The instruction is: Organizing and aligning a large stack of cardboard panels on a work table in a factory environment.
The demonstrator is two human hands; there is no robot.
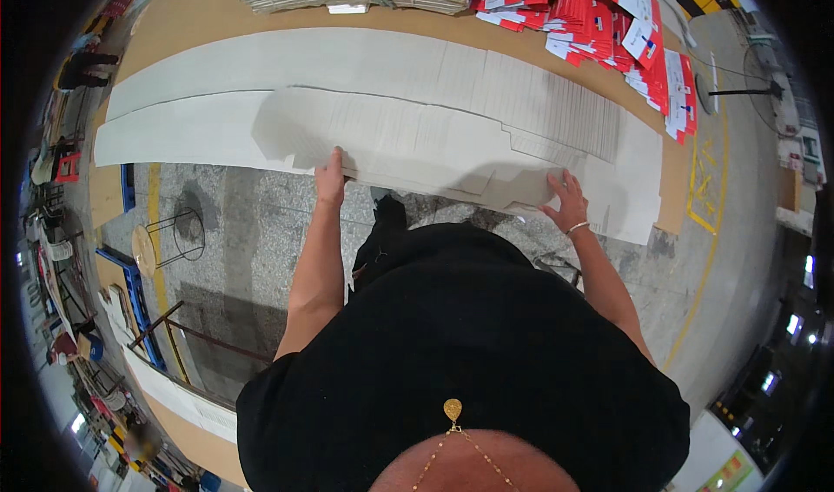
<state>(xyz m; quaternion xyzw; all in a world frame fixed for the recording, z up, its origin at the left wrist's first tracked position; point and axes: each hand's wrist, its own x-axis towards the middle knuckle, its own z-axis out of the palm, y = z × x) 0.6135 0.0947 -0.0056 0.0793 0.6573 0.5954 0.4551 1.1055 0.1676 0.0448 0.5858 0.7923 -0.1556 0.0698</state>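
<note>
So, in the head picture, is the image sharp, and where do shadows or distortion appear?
Head view: the centre is fairly sharp, with the left hand and right hand resting on the near edge of the fanned white sheets; soft shadows fall on the sheets just beyond each hand; the fisheye bends the brown table edge and darkens the rim; the far corners look blurred.

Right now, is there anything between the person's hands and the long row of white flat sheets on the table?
Nothing visible. The left hand and the right hand both already rest on the near edge of the white sheets, with no object between.
</note>
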